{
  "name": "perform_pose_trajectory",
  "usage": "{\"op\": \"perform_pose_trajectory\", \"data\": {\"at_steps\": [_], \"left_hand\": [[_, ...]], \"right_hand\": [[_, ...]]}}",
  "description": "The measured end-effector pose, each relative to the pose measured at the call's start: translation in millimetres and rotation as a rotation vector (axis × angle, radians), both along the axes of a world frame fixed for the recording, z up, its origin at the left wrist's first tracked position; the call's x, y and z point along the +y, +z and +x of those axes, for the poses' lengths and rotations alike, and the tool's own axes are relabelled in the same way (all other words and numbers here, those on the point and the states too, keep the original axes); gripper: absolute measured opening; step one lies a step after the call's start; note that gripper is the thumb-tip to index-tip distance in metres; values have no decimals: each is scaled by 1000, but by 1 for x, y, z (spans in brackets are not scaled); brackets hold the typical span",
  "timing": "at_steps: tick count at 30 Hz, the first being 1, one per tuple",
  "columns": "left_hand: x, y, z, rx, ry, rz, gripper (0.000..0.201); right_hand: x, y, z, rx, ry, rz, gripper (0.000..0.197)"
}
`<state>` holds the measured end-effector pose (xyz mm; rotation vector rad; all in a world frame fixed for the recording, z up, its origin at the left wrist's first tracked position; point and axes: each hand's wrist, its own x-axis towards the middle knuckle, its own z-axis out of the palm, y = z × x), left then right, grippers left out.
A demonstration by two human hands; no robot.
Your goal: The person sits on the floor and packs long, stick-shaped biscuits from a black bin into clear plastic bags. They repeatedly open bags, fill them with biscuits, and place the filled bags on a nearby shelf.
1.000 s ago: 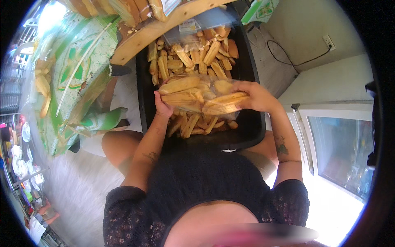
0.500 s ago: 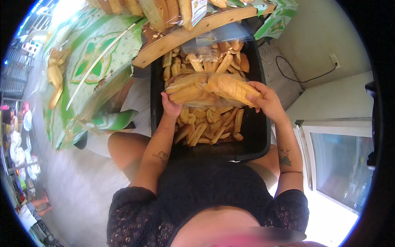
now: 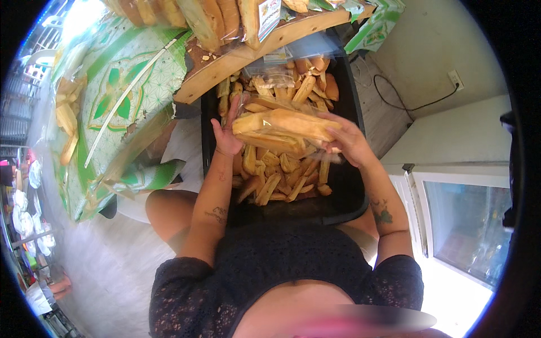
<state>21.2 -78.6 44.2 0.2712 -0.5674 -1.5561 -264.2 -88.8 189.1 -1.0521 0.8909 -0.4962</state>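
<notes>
Seen from above, a seated person holds a clear bag point(image 3: 284, 124) of long yellow-brown pieces over a black bin point(image 3: 346, 197), which sits between the knees. The bag lies lengthwise across the bin, nearly level, above its middle. The right hand point(image 3: 348, 141) grips the bag's right end, thumb on top and fingers partly hidden beneath. The left hand point(image 3: 227, 135) is spread wide at the other end, its palm facing the bag; how firmly it touches the film is hard to tell.

Inside the bin, loose pieces point(image 3: 276, 180) are heaped at all angles, reaching toward the near edge, where a strip of dark floor shows. More fill the far end, and the held bag hides those in between. Clear plastic point(image 3: 313, 48) lies over the pieces at the far edge; it is glossy and blurred, so its contents are unclear. The bin's far left corner is hidden under the tabletop point(image 3: 141, 62).

The tabletop has a green and white patterned cover, torn near its wooden front edge. Filled bags point(image 3: 205, 22) of similar pieces stand along its upper part, cut off by the top of the view; one carries a label. Another bag point(image 3: 66, 121), crumpled, lies near the tabletop's left edge, its film hard to trace against the cover. A thin white strip point(image 3: 127, 96) lies slantwise between them, and crumbs dot the bare patch by the front edge.
</notes>
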Motion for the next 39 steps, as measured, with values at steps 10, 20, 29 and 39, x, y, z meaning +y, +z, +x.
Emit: {"op": "perform_pose_trajectory", "data": {"at_steps": [10,20,29,39], "left_hand": [[20,-37,6,-26,-782,410,82],[31,-38,-15,-76,-312,310,62],[11,-41,10,-107,-149,240,59],[1,-14,11,-449,-122,136,77]], "right_hand": [[-3,-1,33,268,421,-876,59],[24,42,37,777,467,-1589,59],[15,42,-24,914,137,-1117,37],[24,-12,-24,373,235,-1145,39]]}}
